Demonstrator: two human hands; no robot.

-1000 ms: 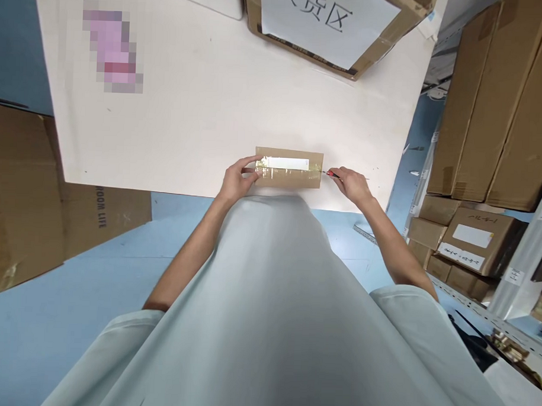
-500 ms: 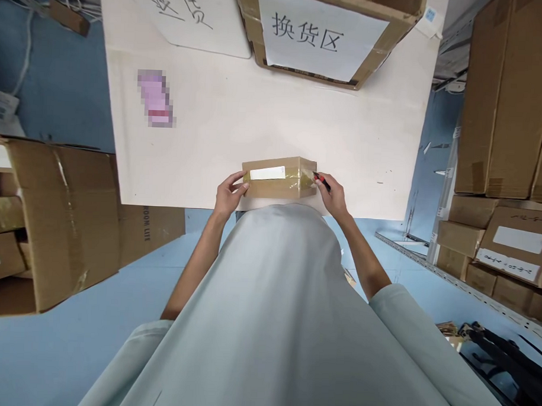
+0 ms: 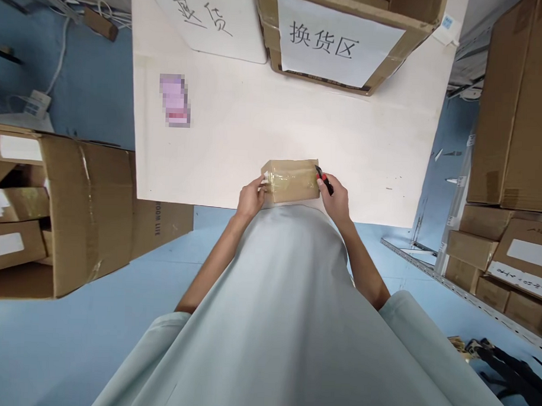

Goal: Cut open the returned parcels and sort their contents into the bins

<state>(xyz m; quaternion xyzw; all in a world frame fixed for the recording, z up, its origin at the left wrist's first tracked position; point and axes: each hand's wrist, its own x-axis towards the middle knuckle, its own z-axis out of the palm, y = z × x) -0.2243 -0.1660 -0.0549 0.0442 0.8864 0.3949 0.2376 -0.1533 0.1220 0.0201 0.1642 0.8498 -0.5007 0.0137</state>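
A small taped cardboard parcel (image 3: 292,179) lies at the near edge of the white table (image 3: 238,137). My left hand (image 3: 251,199) grips its left end, fingers curled round the corner. My right hand (image 3: 336,196) is at its right end, closed on a small black and red cutter (image 3: 325,181) whose tip touches the parcel's right edge. The parcel is turned so its taped side faces me and its white label shows only at the left corner.
A big open carton with a white paper sign (image 3: 343,42) stands at the table's far edge, beside a white sheet with handwriting (image 3: 210,20). An open brown carton (image 3: 70,208) sits on the floor at left. Stacked cartons (image 3: 514,111) and shelving fill the right.
Both hands have turned the parcel on the table, so it looks shorter and its label has swung to the left end. The right hand moved in against the parcel's right edge.
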